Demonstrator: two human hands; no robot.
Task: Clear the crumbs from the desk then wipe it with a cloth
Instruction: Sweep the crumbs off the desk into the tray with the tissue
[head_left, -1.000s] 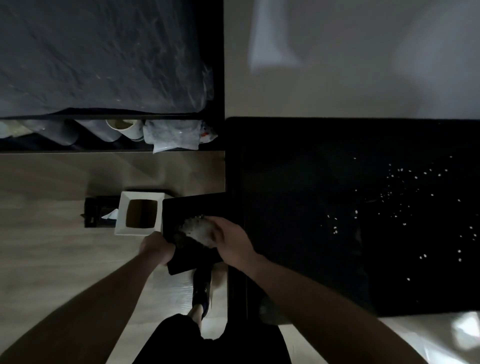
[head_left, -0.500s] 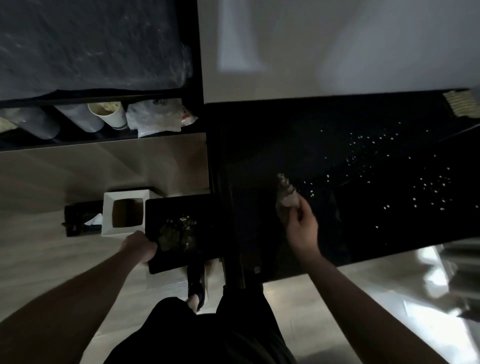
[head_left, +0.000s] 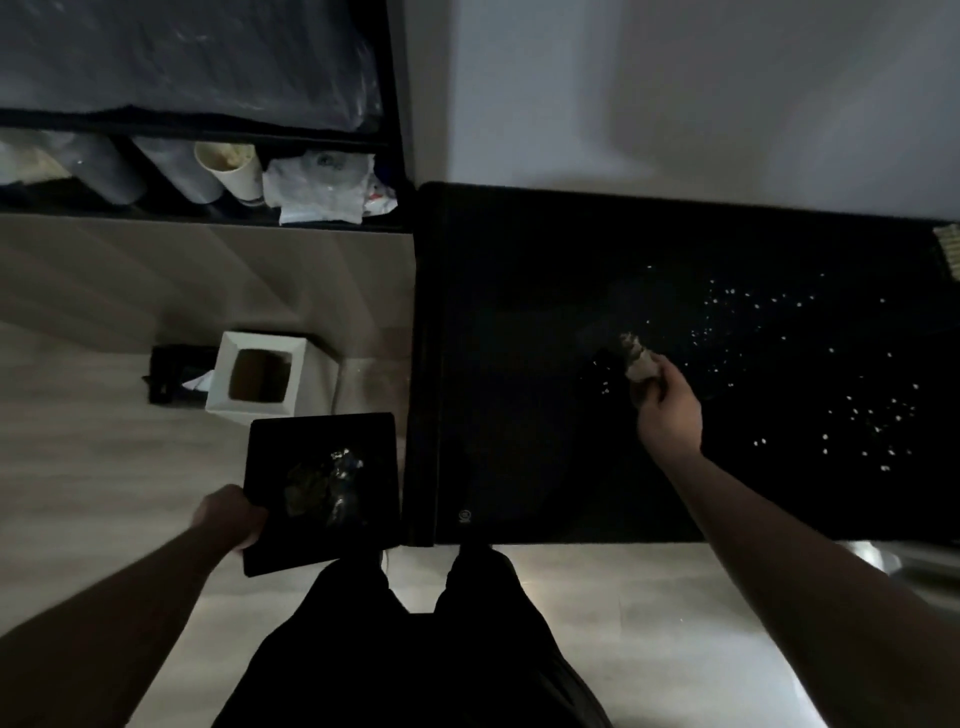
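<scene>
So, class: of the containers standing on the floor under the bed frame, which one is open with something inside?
The cream paper cup, its open mouth showing pale contents; the grey cylinders beside it show no opening.

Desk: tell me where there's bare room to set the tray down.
Bare room is the left half of the desk, between its left edge and the right hand holding the crumpled tissue. The right half is crowded with crumbs.

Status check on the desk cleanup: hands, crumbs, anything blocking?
Left hand grips black tray beside the desk. Right hand holds crumpled wad over desk. Crumbs still scattered to the right. Nothing blocking.
</scene>
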